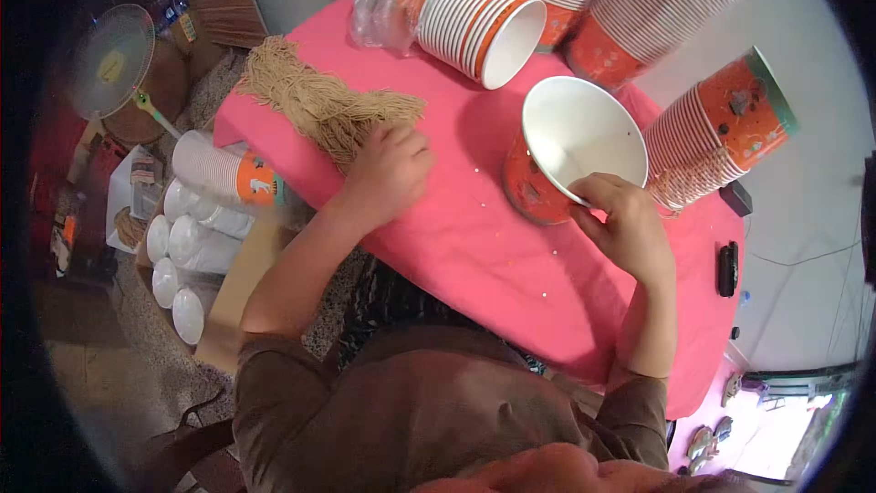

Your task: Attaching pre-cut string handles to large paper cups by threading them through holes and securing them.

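Note:
A large orange paper bucket (534,184) with a white inside stands on the pink tablecloth, its mouth tilted toward me. My right hand (630,228) pinches its near rim, fingers inside and thumb outside. A small dark spot shows on the inner wall. To the left lies a bundle of tan string (315,96), spread across the cloth. My left hand (391,169) is at the bundle's right end, fingers curled in on the strands; the fingertips are partly hidden. Small white bits (545,294) are scattered between the hands.
Stacked buckets (484,23) in plastic lie at the back. Another stack (716,128), with tan string on it, leans at right. A black object (727,269) lies near the right edge. On the floor at left, a cardboard box (239,297) holds wrapped white cups; a fan (114,64) stands behind.

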The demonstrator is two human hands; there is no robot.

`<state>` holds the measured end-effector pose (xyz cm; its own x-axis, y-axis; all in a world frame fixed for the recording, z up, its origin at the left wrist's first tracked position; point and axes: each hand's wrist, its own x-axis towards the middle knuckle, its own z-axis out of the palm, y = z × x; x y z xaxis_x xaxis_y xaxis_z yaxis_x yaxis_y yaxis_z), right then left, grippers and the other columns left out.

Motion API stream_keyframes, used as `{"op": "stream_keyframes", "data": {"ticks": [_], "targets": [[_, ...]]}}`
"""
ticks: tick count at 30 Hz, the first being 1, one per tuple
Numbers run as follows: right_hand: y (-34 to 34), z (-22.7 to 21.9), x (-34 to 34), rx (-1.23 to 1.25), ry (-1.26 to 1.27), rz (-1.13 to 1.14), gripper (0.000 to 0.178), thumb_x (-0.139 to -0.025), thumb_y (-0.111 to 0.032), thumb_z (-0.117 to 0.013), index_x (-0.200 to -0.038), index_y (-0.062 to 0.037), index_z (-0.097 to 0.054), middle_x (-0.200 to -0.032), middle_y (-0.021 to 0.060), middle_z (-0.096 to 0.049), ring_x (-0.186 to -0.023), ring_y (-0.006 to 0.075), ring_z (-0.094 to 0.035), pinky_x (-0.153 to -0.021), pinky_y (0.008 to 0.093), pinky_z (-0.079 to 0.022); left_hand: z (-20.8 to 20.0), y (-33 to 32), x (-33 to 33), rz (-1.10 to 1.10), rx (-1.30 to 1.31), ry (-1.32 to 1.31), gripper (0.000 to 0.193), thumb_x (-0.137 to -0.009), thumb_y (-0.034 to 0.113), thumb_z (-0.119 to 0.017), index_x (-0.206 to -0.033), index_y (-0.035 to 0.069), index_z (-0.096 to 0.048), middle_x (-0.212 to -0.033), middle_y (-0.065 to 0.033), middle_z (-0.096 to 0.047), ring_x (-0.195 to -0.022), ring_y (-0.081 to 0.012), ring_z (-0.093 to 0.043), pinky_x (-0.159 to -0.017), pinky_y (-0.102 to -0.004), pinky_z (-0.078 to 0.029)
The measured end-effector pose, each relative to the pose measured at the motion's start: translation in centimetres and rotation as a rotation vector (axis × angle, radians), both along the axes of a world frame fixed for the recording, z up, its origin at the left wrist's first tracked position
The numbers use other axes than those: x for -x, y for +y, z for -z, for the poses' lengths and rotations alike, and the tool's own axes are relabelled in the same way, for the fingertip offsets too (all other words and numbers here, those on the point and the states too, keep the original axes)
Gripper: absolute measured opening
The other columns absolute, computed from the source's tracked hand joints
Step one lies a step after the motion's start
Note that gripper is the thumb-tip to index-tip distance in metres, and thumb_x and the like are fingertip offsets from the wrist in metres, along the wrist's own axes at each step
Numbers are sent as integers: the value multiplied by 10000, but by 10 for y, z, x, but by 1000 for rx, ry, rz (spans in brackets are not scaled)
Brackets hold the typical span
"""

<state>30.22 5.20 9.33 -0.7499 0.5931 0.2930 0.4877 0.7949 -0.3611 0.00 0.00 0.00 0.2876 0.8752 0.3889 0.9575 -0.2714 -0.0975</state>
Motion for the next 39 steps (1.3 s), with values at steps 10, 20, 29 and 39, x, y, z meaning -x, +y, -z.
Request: {"op": "stream_keyframes", "data": {"ticks": [10,20,29,39], "targets": [[-6,-6,-3,50,-24,22,159,-746,-25,-678,-896,-7,-628,-822,149,-635,-769,326,-639,-673,398,-503,-7,-3,-82,327,140,-1611,37,-837,5,-630,-826,4,-595,-697,42,-539,-628,-8,-472,-555,-192,-399],[-5,-17,13,140,109,3,96,-844,-32,-641,-906,41,-629,-810,139,-643,-748,231,-632,-676,315,-484,-2,16,-96,236,-96,-1452,64,-806,8,-673,-852,13,-630,-620,42,-517,-553,-16,-390,-485,-214,-324],[14,-20,24,38,22,-13,107,-866,-50,-625,-932,30,-646,-839,145,-662,-756,227,-644,-697,320,-489,-10,21,-98,189,-67,-1376,92,-774,63,-681,-818,19,-613,-685,-63,-596,-571,-127,-538,-528,-285,-436],[34,-13,46,234,5,5,152,-832,-35,-641,-975,13,-661,-826,107,-690,-778,174,-658,-718,285,-505,-12,22,-99,205,-130,-1354,90,-775,69,-681,-818,23,-617,-724,-76,-613,-596,-164,-570,-567,-293,-477]]}}
